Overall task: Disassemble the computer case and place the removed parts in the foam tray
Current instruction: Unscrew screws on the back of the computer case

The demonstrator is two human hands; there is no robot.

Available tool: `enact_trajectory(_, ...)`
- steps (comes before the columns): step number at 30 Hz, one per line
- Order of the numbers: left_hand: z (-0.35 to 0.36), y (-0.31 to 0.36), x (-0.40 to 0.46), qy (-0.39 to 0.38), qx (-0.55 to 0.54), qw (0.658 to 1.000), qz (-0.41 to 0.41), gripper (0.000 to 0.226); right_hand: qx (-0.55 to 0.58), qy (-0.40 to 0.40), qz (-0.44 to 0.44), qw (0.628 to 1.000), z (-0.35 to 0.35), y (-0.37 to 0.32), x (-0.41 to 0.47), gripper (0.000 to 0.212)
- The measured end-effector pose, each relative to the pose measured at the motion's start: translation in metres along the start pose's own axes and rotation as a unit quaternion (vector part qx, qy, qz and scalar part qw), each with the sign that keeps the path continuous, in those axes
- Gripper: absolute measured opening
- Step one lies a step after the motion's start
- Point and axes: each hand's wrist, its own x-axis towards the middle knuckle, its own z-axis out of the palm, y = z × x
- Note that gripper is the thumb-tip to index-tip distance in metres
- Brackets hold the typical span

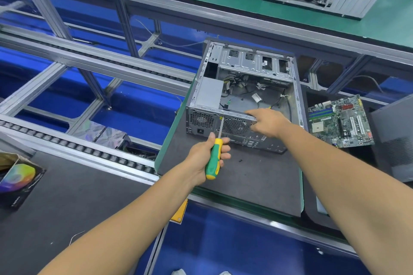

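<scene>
Computer case [243,94], perforated grey sheet metal, meets slim steel screwdriver [215,152].

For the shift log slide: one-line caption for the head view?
Left hand drives a screwdriver into the open computer case's rear panel while the right hand steadies its edge.

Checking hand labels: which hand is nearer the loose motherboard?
Right. The right hand grips the case's rear edge, beside the motherboard; the left hand holds the screwdriver farther away.
</scene>
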Motion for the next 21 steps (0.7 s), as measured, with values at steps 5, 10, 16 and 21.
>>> enact_trajectory(5,0.011,0.003,-0.001,0.053,0.040,0.997,0.044,0.044,-0.005,-0.003,-0.003,1.000,0.000,-0.001,0.000,0.066)
enact_trajectory(10,0.008,-0.007,0.004,0.058,0.028,0.995,0.070,0.041,-0.016,0.005,-0.002,1.000,0.000,-0.001,-0.001,0.066)
enact_trajectory(16,0.008,-0.011,0.002,0.020,0.032,0.998,0.052,0.042,-0.016,0.005,-0.004,1.000,0.000,-0.002,-0.001,0.067)
enact_trajectory(21,0.014,-0.002,0.005,0.078,0.044,0.993,0.080,0.052,-0.001,0.006,0.002,1.000,0.001,-0.002,-0.002,0.068)
